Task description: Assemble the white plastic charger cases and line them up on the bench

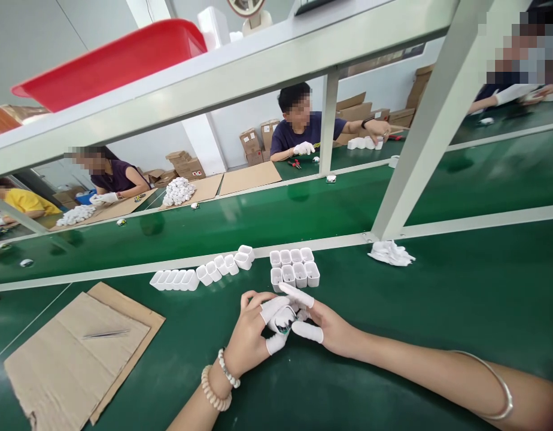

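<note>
My left hand (254, 328), with white finger cots on some fingers, is closed around a small white round part (283, 320) that shows a bit of green and black. My right hand (321, 320) comes in from the right, thumb and fingers apart, its fingertips at the part's right side; whether they grip it is hard to tell. Just beyond the hands stand two rows of small white cups (298, 275) on the green table (370, 383). More white cups (175, 280) line up to the left.
Cardboard sheets (79, 353) with metal tweezers (106, 334) lie at left. White finger cots (391, 253) are piled near a slanted post (415, 126). Behind runs a green conveyor (249, 209) with small white parts; people work beyond it. A red tray (115, 63) rests on the overhead shelf.
</note>
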{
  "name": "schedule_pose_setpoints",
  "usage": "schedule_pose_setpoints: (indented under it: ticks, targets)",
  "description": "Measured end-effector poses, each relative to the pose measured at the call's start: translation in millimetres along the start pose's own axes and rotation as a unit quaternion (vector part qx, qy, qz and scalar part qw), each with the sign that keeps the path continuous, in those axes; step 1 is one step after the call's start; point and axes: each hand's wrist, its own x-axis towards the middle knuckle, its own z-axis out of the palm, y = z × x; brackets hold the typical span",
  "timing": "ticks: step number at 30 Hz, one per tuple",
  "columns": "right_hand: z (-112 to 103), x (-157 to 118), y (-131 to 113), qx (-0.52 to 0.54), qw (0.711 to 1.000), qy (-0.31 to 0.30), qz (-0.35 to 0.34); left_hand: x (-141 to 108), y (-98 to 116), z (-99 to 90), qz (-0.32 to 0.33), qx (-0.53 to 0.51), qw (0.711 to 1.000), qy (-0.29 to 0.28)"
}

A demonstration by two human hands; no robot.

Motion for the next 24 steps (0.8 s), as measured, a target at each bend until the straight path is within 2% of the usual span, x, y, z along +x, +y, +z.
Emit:
schedule_pose_setpoints:
  ticks: [2,5,10,17,24]
  targets:
    - [-2,-1,-5,-0.064,0.998,0.011,-0.028,0,1,1.4,-0.014,-0.015,1.0,0.001]
    - [-3,-1,-13,-0.106,0.992,-0.01,-0.067,1,3,2.7,-0.033,-0.035,0.998,-0.029]
    - [-4,1,-16,-0.064,0.995,-0.042,-0.07,2,5,2.5,-0.035,-0.04,0.996,-0.069]
    - [-6,4,-15,0.007,0.998,-0.051,-0.035,-1,3,9.1,-0.016,-0.039,0.998,-0.046]
    - [-6,3,-19,0.018,0.997,-0.068,-0.017,-3,0,12.2,0.007,-0.031,0.998,-0.045]
